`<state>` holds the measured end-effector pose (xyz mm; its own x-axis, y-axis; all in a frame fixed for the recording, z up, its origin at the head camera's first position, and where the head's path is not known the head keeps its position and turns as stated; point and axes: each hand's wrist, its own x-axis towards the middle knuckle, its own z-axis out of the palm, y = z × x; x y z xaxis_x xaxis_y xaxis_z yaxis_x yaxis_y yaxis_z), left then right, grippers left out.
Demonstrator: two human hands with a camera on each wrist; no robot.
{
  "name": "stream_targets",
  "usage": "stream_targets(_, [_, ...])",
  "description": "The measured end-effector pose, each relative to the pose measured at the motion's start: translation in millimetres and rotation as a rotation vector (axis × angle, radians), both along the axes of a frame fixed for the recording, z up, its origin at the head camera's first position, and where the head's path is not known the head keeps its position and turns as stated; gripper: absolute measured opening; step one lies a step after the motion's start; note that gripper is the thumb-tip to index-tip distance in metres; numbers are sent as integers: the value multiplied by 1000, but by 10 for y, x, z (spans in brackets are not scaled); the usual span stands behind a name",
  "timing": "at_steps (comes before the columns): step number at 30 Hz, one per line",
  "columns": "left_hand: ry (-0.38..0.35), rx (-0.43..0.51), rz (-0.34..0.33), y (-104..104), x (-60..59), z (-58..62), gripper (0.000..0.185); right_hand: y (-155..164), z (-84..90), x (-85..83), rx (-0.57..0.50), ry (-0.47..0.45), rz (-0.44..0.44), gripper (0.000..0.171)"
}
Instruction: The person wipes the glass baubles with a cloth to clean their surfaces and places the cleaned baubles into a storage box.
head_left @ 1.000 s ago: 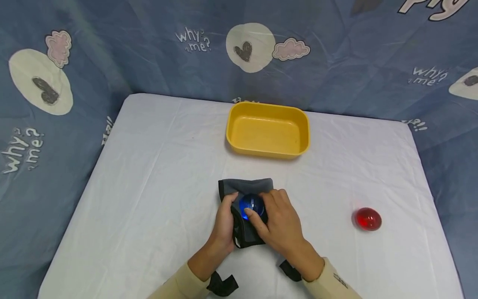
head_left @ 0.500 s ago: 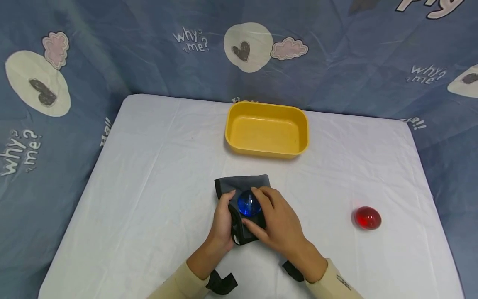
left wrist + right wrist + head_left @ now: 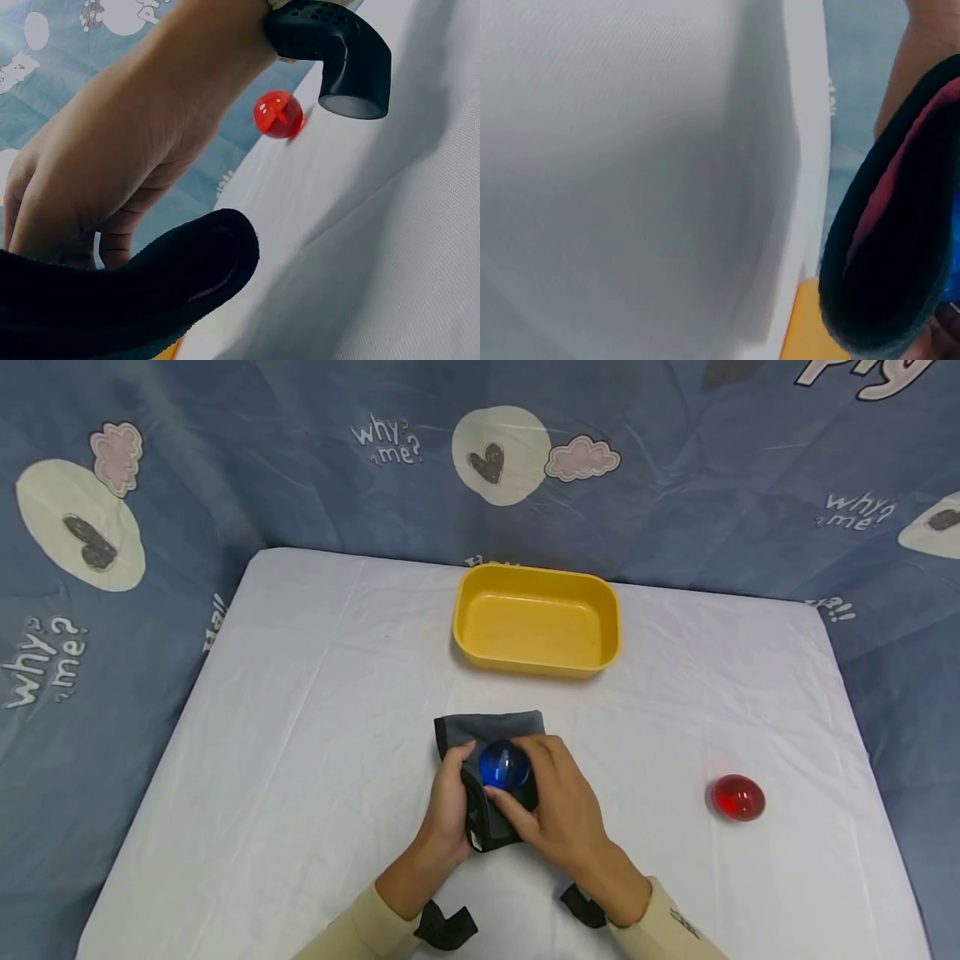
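A dark grey pouch lies on the white table, near its front middle. A shiny blue ball sits at the pouch's mouth. My left hand grips the pouch's left edge, thumb on top. My right hand curls its fingers and thumb round the ball. The left wrist view shows the right hand above the pouch's rim. The right wrist view shows the pouch and its reddish lining.
An empty yellow tub stands beyond the pouch, towards the table's back edge. A red ball rests on the table at the right and also shows as the red ball in the left wrist view. Blue patterned cloth surrounds the table.
The right hand's fingers have closed further round the blue ball, which sits slightly farther from me. The left hand keeps hold of the pouch.
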<state>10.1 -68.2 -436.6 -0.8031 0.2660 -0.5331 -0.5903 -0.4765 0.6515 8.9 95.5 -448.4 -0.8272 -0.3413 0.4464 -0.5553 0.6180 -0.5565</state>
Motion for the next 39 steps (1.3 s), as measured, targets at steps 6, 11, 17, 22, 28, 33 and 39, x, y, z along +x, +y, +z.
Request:
stream_targets(6, [9,6,2,6,-3,-3,63,-20,8,-2,-61,-30,-51,63])
stream_targets(11, [3,29,1,9,-13,-10,58,-12,14,-24,-103,-39,-59,61])
stream_targets(17, [-3,32,0,-9,-37,2,58,15,72,-23,-28,-87,-24,64])
stream_targets(22, [-8,42,11,-33,-51,15,60,27,98,-15,59,-51,52,76])
stream_targets(28, [-4,63,17,-34,-41,14,59,33,99,-22,107,33,82,66])
stream_targets(33, [-5,42,18,-29,-32,6,61,38,101,-20,38,-29,58,65])
stream_targets(39, [-27,13,9,-5,-52,0,62,51,90,-28,-26,-64,4,60])
